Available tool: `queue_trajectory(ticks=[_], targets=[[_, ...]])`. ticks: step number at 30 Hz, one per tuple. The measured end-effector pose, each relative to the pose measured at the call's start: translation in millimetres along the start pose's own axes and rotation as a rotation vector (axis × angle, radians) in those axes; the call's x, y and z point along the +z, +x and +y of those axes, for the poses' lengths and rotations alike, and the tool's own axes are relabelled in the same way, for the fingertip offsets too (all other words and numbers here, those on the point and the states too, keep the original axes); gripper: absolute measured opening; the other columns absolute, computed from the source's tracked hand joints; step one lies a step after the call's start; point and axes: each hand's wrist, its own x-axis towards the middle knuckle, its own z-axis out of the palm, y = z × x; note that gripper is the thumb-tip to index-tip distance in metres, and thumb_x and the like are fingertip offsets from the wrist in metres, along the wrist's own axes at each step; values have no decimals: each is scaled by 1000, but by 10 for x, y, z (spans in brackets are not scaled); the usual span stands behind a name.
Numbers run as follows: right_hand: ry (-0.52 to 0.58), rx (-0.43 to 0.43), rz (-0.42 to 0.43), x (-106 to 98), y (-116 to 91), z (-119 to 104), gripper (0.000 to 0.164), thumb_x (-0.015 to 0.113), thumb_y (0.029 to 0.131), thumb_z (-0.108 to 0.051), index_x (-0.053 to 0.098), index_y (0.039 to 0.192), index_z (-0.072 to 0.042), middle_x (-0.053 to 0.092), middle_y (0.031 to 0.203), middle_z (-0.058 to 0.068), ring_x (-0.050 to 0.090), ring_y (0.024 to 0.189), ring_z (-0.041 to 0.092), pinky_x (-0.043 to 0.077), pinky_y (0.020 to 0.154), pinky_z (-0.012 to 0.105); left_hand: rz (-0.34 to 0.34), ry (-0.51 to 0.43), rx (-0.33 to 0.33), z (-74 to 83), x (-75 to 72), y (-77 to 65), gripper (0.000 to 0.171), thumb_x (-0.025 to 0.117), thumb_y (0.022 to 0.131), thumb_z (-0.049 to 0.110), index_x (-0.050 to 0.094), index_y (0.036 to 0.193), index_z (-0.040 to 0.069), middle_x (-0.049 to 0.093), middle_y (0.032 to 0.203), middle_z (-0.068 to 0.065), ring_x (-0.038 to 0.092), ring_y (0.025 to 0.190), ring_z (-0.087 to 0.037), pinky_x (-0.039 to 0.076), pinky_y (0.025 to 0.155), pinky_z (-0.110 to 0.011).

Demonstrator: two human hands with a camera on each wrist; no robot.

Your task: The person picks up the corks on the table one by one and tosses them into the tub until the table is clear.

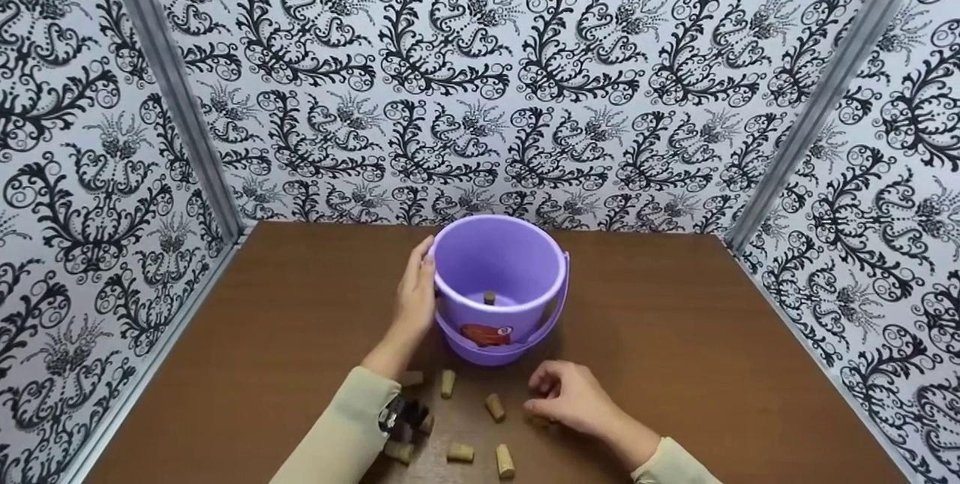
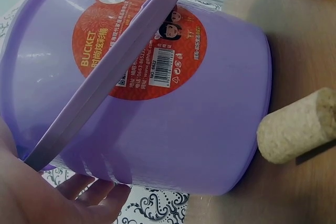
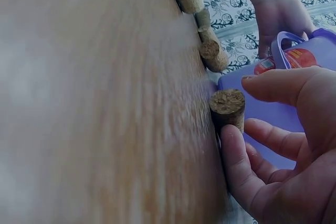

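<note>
A purple bucket point(image 1: 487, 326) stands upright on the table, with a cork stopper point(image 1: 489, 298) inside it. My left hand point(image 1: 416, 293) holds the bucket's left side near the rim. In the left wrist view its fingers point(image 2: 113, 203) curve against the bucket wall, partly hidden behind it. My right hand point(image 1: 574, 398) is low over the table, right of the loose corks. Between its thumb and fingers is a cork point(image 3: 228, 109), with a fingertip point(image 3: 233, 137) at its side. The thumb stands just off the cork in the right wrist view.
Several corks lie in front of the bucket, among them one cork point(image 1: 448, 383) near its base, another point(image 1: 495, 407) and a third point(image 1: 505, 461) nearer me. The bucket's handle point(image 1: 559, 304) hangs down its front. Patterned walls point(image 1: 480, 94) enclose the brown table point(image 1: 675, 319).
</note>
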Motion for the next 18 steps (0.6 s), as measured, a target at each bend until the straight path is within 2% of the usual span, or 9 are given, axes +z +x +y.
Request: queue_trajectory(ticks=[9, 18], targets=[[-34, -2, -22, 33, 7, 16, 27, 91, 72, -24, 74, 91, -14, 68, 82, -3, 58, 64, -1, 53, 61, 19, 14, -12, 47, -8, -2, 0, 46, 39, 116, 25, 48, 159, 12, 52, 161, -19, 52, 145, -43, 38, 125, -60], [-40, -5, -68, 27, 4, 29, 24, 91, 74, -25, 74, 85, -13, 67, 74, -9, 58, 60, -2, 53, 57, 19, 13, -21, 22, -3, 15, -9, 47, 38, 116, 26, 47, 160, 14, 50, 163, -18, 51, 147, -43, 37, 125, -60]])
